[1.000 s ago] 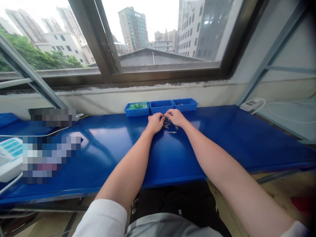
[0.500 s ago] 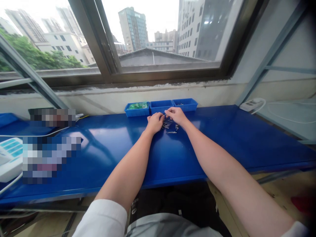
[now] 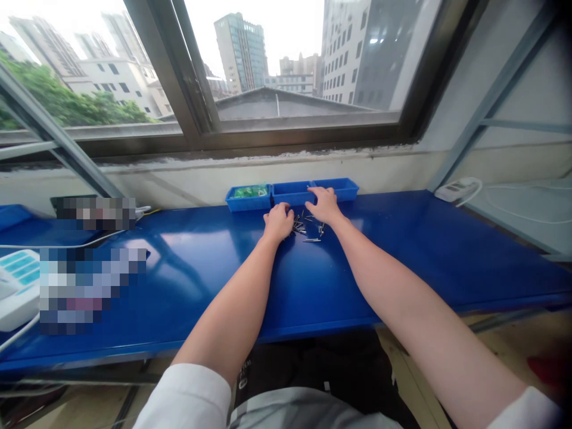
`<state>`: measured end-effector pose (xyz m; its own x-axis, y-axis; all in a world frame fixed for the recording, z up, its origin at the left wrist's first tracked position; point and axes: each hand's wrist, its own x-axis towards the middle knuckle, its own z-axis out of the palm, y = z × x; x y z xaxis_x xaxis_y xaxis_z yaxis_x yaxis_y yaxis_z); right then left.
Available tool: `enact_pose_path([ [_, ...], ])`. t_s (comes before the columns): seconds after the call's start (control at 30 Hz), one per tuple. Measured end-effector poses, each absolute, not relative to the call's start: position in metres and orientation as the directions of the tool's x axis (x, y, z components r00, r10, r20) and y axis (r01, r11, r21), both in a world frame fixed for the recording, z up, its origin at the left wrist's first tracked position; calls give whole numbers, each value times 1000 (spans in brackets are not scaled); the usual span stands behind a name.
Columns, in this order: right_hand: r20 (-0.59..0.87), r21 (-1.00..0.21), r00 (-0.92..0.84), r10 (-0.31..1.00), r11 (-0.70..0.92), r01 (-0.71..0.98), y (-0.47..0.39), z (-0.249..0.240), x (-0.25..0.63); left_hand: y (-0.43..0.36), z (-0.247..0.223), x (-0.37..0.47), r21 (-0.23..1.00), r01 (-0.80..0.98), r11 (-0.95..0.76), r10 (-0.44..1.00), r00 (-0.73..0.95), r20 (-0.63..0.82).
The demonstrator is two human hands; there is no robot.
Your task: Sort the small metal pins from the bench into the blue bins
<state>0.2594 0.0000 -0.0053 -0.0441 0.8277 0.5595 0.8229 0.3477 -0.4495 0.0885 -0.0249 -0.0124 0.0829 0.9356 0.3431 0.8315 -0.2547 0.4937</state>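
My left hand [image 3: 279, 223] rests low over the blue table, beside the left edge of a loose pile of small metal screw-like pieces [image 3: 298, 225]. Its fingers are curled in, and whatever they hold is hidden. My right hand [image 3: 325, 206] reaches to the front of the blue bins, thumb and index finger apart, with nothing clear between them. Its fingertips are by the wall between the middle bin [image 3: 290, 192] and the right bin [image 3: 343, 189]. A few more metal pieces [image 3: 311, 240] lie on the table below my right hand.
The left bin [image 3: 248, 202] holds green-and-clear plastic packets. On the left stand a white device with blue keys [image 3: 22, 271] and blurred-out items. A power strip [image 3: 456, 189] with a white cable lies at the back right. The window wall [image 3: 187, 179] rises behind the table.
My hands have come apart from where their fingertips met over the pile. The right hand has moved up toward the bins and its fingers have spread; the left has stayed nearly in place.
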Motion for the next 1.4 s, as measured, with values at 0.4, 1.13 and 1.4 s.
enact_pose_path([
  [0.4,398,-364,-62,915,220,905,2,-8,258,-23,-15,90,471,841,-266,938,113,328],
  [1.13,354,-370,-107,929,244,896,6,-16,257,-25,-15,89,441,850,-289,932,145,332],
  [1.4,525,-410,-109,844,364,836,2,-14,263,-23,-15,90,412,863,-292,935,167,313],
])
